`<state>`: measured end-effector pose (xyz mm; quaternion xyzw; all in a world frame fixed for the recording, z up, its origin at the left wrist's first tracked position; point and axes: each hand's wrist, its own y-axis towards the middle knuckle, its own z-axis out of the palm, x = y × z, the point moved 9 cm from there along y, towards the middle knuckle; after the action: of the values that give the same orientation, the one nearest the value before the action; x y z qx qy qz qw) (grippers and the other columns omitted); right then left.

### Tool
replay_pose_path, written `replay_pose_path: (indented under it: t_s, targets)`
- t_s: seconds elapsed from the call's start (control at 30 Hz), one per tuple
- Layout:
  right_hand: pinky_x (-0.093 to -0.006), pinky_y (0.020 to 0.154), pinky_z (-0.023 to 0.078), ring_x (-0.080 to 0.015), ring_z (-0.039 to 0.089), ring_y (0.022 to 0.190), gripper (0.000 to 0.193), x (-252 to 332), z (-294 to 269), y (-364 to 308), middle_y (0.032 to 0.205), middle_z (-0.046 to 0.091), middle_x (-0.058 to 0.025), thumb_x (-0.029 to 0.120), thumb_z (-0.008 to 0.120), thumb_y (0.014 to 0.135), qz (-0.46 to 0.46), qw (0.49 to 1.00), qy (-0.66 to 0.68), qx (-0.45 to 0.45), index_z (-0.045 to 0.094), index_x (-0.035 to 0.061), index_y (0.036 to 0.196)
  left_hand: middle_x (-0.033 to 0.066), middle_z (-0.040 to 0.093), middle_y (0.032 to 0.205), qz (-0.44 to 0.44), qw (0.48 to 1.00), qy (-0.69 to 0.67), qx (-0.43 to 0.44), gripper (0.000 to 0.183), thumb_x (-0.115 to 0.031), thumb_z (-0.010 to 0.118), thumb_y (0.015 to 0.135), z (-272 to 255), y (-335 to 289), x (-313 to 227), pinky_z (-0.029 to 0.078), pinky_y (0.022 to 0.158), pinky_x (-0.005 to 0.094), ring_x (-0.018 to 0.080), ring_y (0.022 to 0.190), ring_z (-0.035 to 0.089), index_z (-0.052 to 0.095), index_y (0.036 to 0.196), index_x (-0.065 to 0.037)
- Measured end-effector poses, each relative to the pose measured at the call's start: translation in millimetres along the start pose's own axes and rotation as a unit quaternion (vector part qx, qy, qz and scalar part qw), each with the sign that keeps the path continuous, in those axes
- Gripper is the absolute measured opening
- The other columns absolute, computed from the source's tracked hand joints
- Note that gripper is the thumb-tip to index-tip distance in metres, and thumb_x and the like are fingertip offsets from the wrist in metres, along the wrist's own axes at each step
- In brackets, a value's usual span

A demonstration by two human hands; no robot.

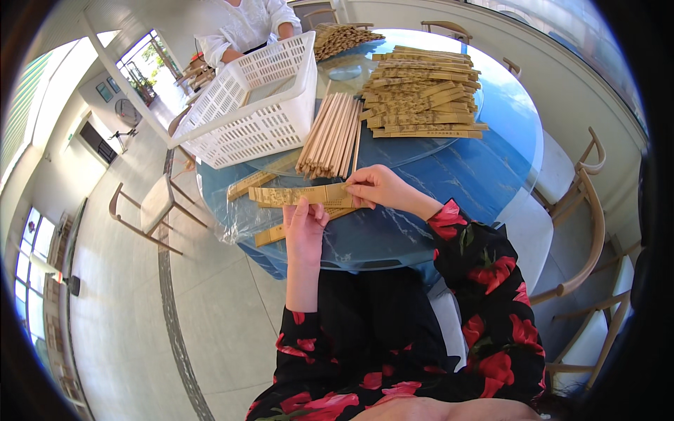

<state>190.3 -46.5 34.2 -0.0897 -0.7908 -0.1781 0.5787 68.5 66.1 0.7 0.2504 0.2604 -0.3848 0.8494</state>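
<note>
A long, flat brown paper chopstick sleeve (295,196) with dark print stretches sideways between my hands, above the near edge of the blue table. My left hand (305,223) pinches it from below near its middle, thumb in front. At its right end, my right hand (381,188) grips it between thumb and fingers. Several more sleeves (269,235) lie on the table beneath and behind it, partly hidden. Just beyond my hands rests a bundle of bare wooden chopsticks (328,139). A large pile of brown sleeves (421,91) lies to the right of them.
A white slatted plastic basket (260,130) stands at the table's left side, with a few sticks inside. Clear plastic film (235,219) lies at the left edge of the blue table (509,126). Another person (246,24) is behind the basket, near a further pile (340,41). Chairs surround the table.
</note>
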Motion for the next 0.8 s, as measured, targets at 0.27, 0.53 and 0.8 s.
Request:
replay_pose_path:
  t_s: [0.27, 0.53, 0.8]
  targets:
    - [-0.0195, 0.053, 0.043, -0.0045, 0.057, 0.059, 0.021, -3, 22, -9, 0.082, 0.072, -0.0038, 0.015, 0.058, 0.1, 0.05, 0.989, 0.093, 0.106, 0.071, -0.0023, 0.104, -0.0053, 0.049, 0.079, -0.046, 0.987, 0.145, 0.044, 0.013, -0.007, 0.065, 0.1, 2, -1, 15, 0.035, 0.056, 0.0219, 0.0039, 0.064, 0.044, 0.056, 0.109, -0.01]
    - [-0.0187, 0.054, 0.043, -0.0029, 0.057, 0.06, 0.017, -6, 25, -8, 0.083, 0.071, -0.0023, 0.016, 0.061, 0.099, 0.059, 0.989, 0.048, 0.127, 0.07, 0.0006, 0.099, -0.0047, 0.049, 0.078, -0.025, 0.979, 0.193, 0.058, 0.011, -0.007, 0.066, 0.099, 8, -2, 13, 0.035, 0.055, 0.0206, 0.0036, 0.062, 0.042, 0.057, 0.107, -0.008]
    - [-0.0201, 0.053, 0.043, -0.0047, 0.058, 0.06, 0.016, -10, 17, -7, 0.078, 0.069, -0.0015, 0.019, 0.062, 0.097, 0.054, 0.995, 0.036, 0.078, 0.067, 0.0037, 0.094, -0.0024, 0.054, 0.082, -0.028, 0.972, 0.22, 0.078, 0.02, -0.005, 0.065, 0.099, 19, -6, 14, 0.036, 0.056, 0.0205, 0.0047, 0.063, 0.045, 0.059, 0.117, -0.004]
